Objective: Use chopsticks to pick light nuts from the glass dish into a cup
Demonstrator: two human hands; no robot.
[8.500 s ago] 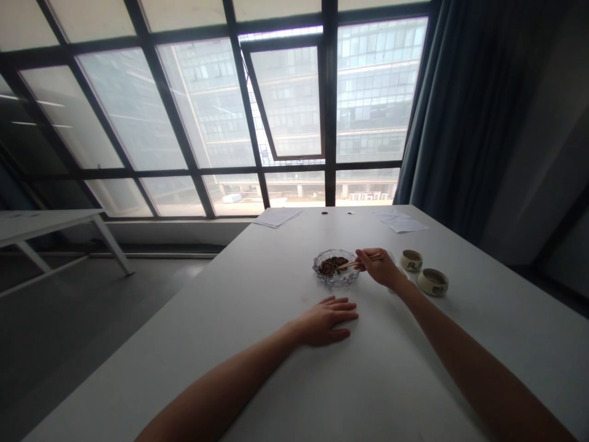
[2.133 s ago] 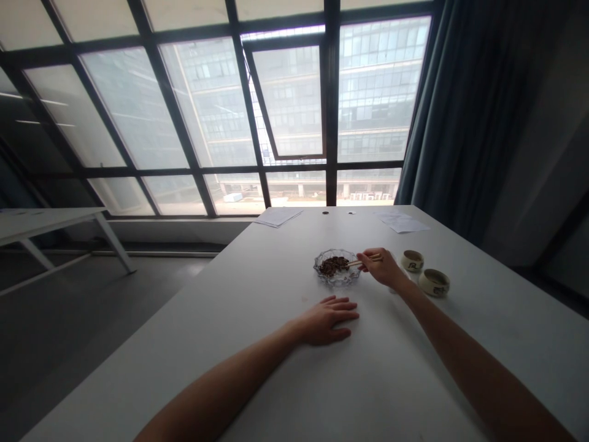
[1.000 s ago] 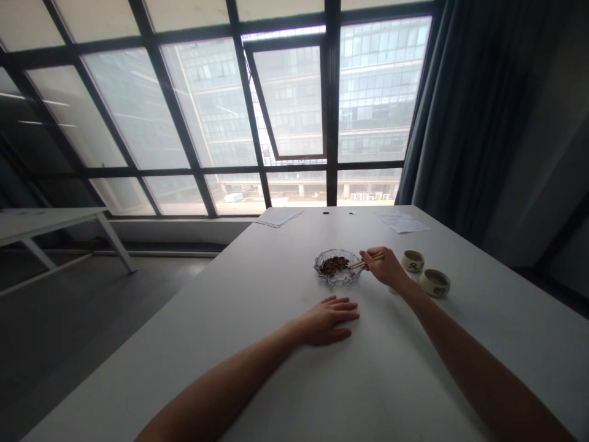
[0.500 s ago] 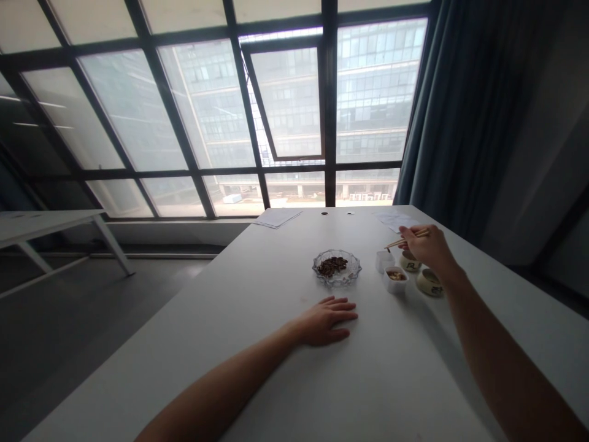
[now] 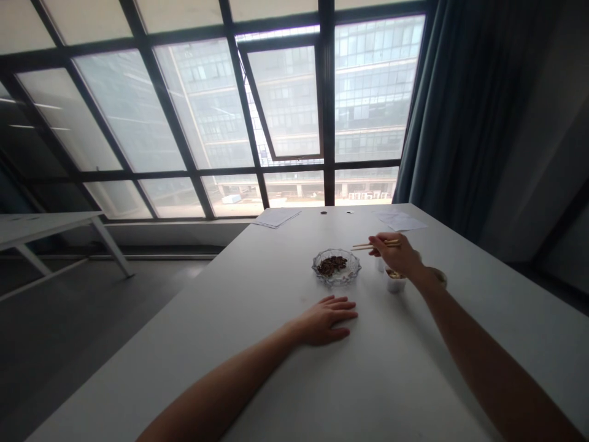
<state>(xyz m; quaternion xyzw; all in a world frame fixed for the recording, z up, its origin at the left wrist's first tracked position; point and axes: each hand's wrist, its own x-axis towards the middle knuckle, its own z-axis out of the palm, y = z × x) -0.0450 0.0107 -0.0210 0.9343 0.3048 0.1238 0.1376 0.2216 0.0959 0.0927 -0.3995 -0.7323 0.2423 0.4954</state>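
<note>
My right hand (image 5: pixel 394 255) is closed on a pair of wooden chopsticks (image 5: pixel 365 246), held above the table with their tips pointing left, just right of a glass dish (image 5: pixel 336 267) of dark brown bits. A small white cup (image 5: pixel 394 282) with pale pieces stands just below that hand. My left hand (image 5: pixel 324 320) lies flat on the white table (image 5: pixel 276 368), fingers stretched out, nearer to me than the dish. A ceramic bowl (image 5: pixel 440 276) is mostly hidden behind my right wrist.
Sheets of paper (image 5: pixel 276 217) lie at the table's far edge, with more paper (image 5: pixel 399 221) at the far right. A large window stands behind, a dark curtain (image 5: pixel 442 123) to its right. Another white table (image 5: pixel 41 224) stands at the left.
My right hand carried the chopsticks from the dish to the right over the small cups, then came back left towards the dish. My left hand stayed flat.
</note>
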